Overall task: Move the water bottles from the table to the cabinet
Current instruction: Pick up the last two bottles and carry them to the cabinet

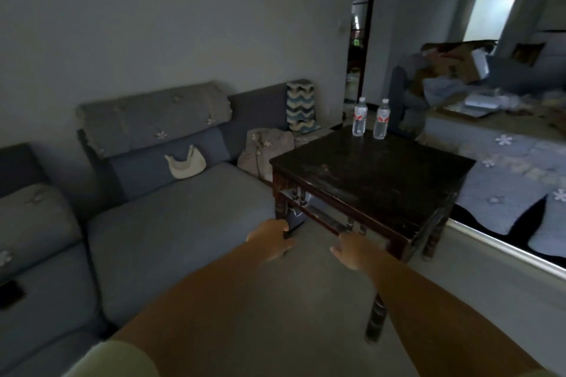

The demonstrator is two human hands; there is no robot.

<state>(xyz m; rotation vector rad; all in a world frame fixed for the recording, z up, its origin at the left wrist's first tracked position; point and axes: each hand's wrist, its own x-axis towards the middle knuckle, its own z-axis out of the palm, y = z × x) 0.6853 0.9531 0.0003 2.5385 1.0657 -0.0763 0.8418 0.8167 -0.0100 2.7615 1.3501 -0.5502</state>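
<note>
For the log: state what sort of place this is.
Most likely a home living room: a grey sofa along the wall, a dark wooden table holding two water bottles, and a doorway to another room.

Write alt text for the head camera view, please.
Two clear plastic water bottles with red labels stand side by side at the far edge of a dark square wooden table. Both bare hands, left hand and right hand, reach forward empty, beside a grey sofa.

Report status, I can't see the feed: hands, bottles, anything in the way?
Left hand and right hand open, empty, short of the table. Two water bottles upright at its far edge. Tabletop between bare.
</note>
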